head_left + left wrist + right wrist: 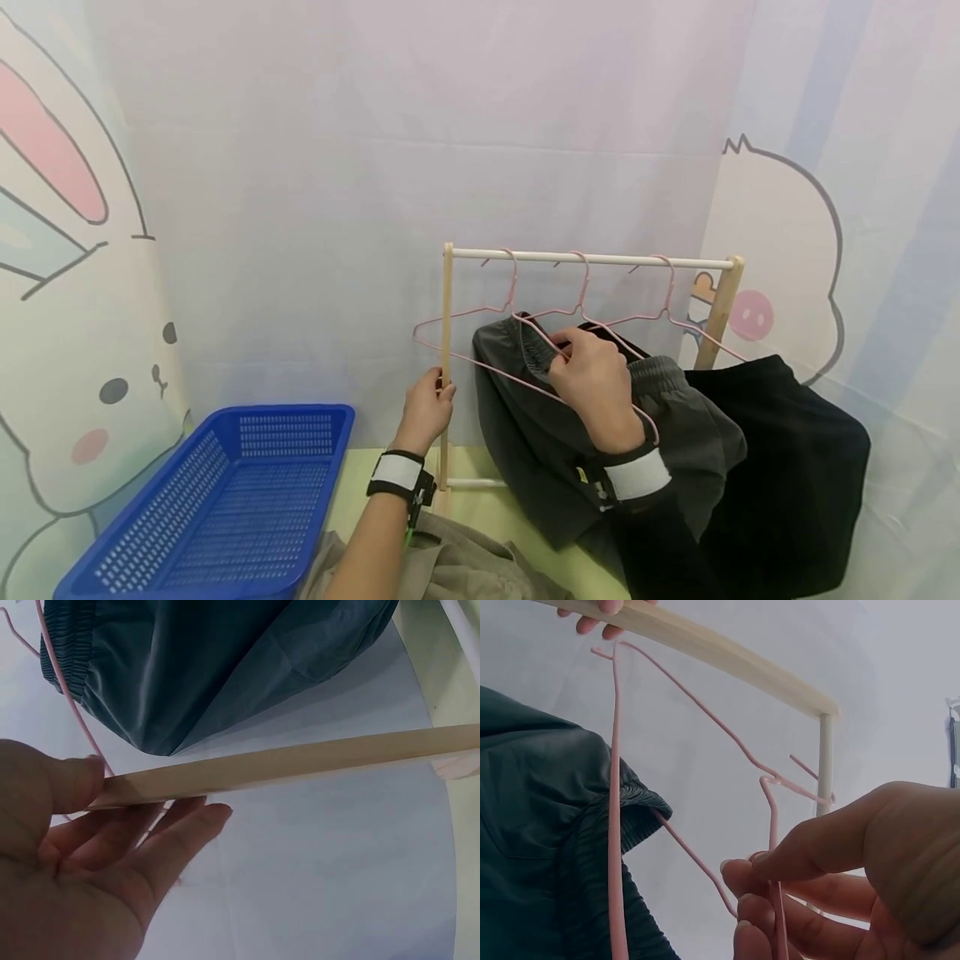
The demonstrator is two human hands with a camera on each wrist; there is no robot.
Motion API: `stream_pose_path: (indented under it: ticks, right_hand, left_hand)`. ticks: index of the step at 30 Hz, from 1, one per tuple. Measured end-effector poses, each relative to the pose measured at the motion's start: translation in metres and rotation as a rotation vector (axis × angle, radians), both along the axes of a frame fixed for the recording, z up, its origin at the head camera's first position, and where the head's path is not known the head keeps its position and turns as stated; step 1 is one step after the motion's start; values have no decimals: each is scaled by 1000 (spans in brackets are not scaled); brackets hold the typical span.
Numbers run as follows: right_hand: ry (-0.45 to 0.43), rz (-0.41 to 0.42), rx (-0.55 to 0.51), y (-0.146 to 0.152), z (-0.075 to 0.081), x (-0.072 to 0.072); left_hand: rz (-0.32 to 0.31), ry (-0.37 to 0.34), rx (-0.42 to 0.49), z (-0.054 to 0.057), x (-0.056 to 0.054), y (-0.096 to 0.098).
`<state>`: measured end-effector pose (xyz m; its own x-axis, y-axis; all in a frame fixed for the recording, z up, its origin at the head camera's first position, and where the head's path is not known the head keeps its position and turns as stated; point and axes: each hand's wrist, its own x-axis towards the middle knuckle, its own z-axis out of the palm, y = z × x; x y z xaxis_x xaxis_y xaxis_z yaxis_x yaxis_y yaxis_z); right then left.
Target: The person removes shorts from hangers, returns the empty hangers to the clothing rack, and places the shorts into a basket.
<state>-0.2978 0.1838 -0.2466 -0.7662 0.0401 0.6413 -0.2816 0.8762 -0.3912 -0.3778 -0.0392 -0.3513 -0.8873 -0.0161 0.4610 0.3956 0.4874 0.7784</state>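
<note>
My left hand grips the left wooden post of a small clothes rack, thumb on one side and fingers on the other. With thumb and fingertips, my right hand pinches the sloping wire of the leftmost pink hanger, which hooks over the white top rail. Dark grey pants with a gathered elastic waistband hang at this hanger, the wire passing by the waistband. The hanger's left end pokes out past the post. My right hand and forearm hide part of the pants.
Further right on the rail hang two more pink hangers, with a grey garment and a black garment. A blue plastic basket stands at left. A khaki garment lies on the table in front of the rack.
</note>
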Motion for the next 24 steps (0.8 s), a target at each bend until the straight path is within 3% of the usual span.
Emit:
stream_pose_path:
  ticks: [6,10,19,24]
  right_hand:
    - [20,9,-8,3,-2,4]
    - [23,-5,-2,5,-3,7]
    - [-22,-10,-2,6,-8,13]
    - [12,-1,10,8,-12,20]
  left_hand:
    - [30,-20,-61,8,16,-9]
    - [58,-37,-109,18,35,-21]
    - [148,-61,-223,40,85,-71]
    - [218,-66,-269,45,109,-99]
